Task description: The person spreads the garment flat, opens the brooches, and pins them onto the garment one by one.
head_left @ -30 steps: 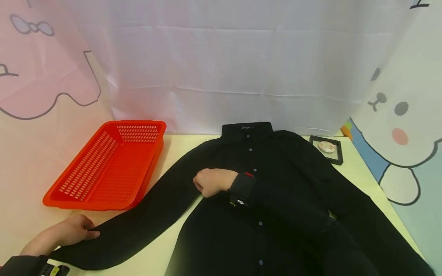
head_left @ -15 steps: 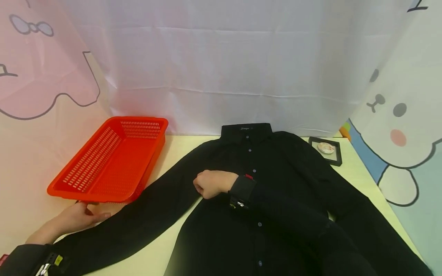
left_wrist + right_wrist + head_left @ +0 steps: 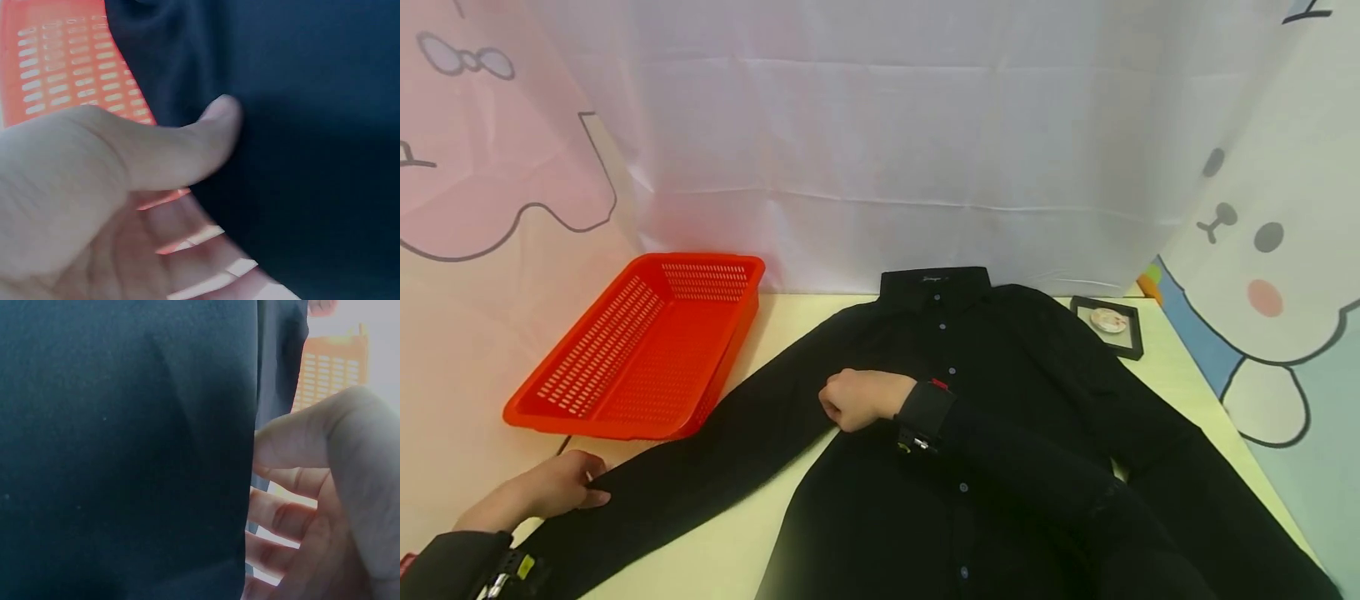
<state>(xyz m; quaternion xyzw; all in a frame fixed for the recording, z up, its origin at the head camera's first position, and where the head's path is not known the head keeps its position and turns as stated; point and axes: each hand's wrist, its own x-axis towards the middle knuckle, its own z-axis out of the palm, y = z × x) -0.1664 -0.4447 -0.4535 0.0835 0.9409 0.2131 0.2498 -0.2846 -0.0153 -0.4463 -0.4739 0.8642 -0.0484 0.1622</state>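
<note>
Shirt [image 3: 985,417], black, buttoned, lies flat on bench [image 3: 730,558], sleeve out toward red basket [image 3: 640,350]. Head view: left hand [image 3: 553,492] pinches the sleeve end, right hand [image 3: 861,398] curled at the armpit seam. Left wrist view: thumb [image 3: 206,131] pressing cloth, grip clamped on sleeve. Right wrist view: fingers [image 3: 281,512] curl under the fabric edge. Soft, light, limp; best held at cuff and seam

Hands: left [image 3: 553,492] pinches shirt [image 3: 970,400] sleeve; right [image 3: 857,398] grips its side.

One black shirt [image 3: 1000,417], one orange basket [image 3: 640,350], one small black frame [image 3: 1108,325] — and two hands.
</note>
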